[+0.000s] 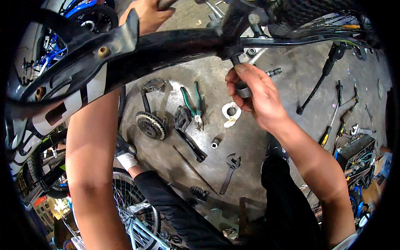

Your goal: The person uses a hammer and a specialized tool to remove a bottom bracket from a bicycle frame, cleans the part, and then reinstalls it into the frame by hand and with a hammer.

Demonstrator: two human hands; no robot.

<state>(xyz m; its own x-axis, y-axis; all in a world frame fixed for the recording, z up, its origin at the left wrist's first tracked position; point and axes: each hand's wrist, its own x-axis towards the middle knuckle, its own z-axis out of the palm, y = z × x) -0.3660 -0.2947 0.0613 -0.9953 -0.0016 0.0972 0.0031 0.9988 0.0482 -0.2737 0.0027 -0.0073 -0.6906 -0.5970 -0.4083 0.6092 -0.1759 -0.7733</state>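
In a workshop crowded with bicycles, holds a round metal part in the right hand, with thumb and fingers curled closely around it, just below the bottom bracket of a black bicycle frame. Has the uppermost fingertips right at a dark stub jutting from that frame; cannot tell from this angle whether touching or just short of it. Extends the left arm beneath the frame, with the left hand out on its far side, bent near a dark bar at the upper edge; cannot tell whether gripping the bar or only resting against it.

Works in black trousers above a concrete floor strewn with tools and parts: a crank with a toothed chainring at left, green-handled pliers beside a loose pedal on a black crank arm, a ring on a white scrap, a small socket, a thin rod and an adjustable wrench nearer the feet. Shares the space with a black kickstand angled down at right, a yellow-and-black screwdriver beyond it, a filled toolbox and, at lower left, a light-blue bicycle.
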